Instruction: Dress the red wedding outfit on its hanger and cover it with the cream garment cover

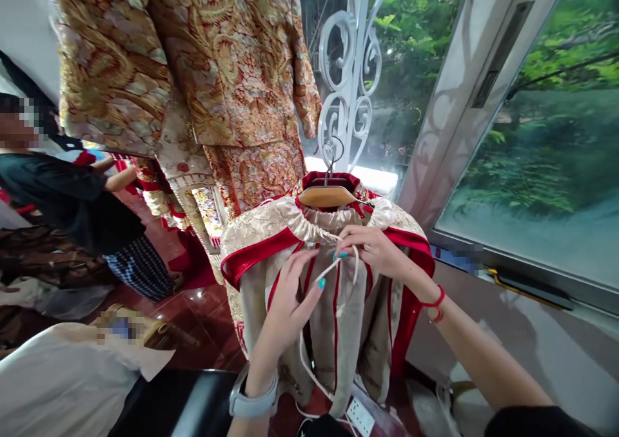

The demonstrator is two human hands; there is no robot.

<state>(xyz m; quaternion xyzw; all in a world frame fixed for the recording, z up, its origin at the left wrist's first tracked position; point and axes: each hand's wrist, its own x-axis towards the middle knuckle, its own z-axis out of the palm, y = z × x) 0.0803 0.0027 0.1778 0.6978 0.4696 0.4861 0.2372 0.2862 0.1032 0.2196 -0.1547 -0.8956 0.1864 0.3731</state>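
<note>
A cream and red garment [261, 247] hangs in front of me on a wooden hanger [326, 196]. Its neck has a gathered white satin edge [309, 227] with a white drawstring cord [356, 266] coming out of it. My right hand [374, 250] pinches the cord close to the gathered edge, with thumb and fingers together. Lower and to the left, my left hand [287, 305] has the other stretch of cord running to its thumb and fingers. Between the hands the cord makes a small loop. Part of the left hand's grip is hidden behind its thumb.
Gold brocade garments [232, 82] hang behind on the left, beside a white scrolled metal frame [338, 69]. A window [536, 166] is at right. A person in dark clothes [72, 198] works at far left. White cloth [68, 379] and a power strip [360, 416] lie low down.
</note>
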